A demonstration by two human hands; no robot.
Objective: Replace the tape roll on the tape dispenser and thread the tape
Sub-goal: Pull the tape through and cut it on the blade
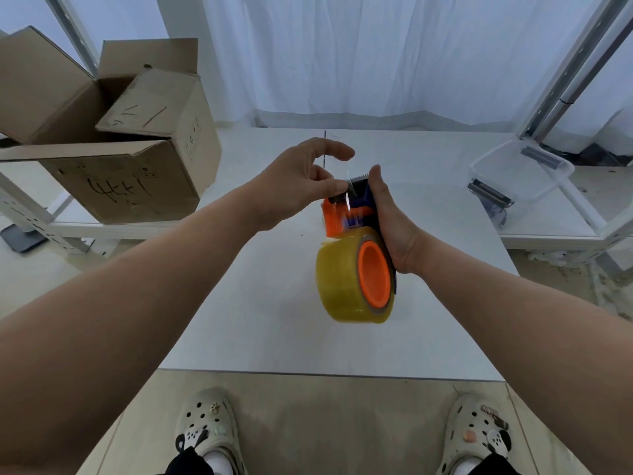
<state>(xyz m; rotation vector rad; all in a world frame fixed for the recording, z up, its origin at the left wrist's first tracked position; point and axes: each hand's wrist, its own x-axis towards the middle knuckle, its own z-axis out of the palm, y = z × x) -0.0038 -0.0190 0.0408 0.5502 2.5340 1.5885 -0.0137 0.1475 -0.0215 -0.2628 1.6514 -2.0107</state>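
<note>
A blue and orange tape dispenser (pixel 346 214) hangs in the air over the white table (pixel 274 320). A yellowish clear tape roll (pixel 339 286) sits on its orange hub, nearest to me. My right hand (pixel 390 224) is wrapped around the dispenser's right side, thumb up by the toothed blade. My left hand (pixel 301 186) pinches the clear tape end between thumb and forefinger just left of the blade, above the orange flap. The tape strip itself is barely visible.
Open cardboard boxes (pixel 120 142) stand on a shelf at the left. A clear plastic bin (pixel 520 173) with metal parts rests on the right shelf. White curtains hang behind. My feet in pale clogs stand at the table's near edge.
</note>
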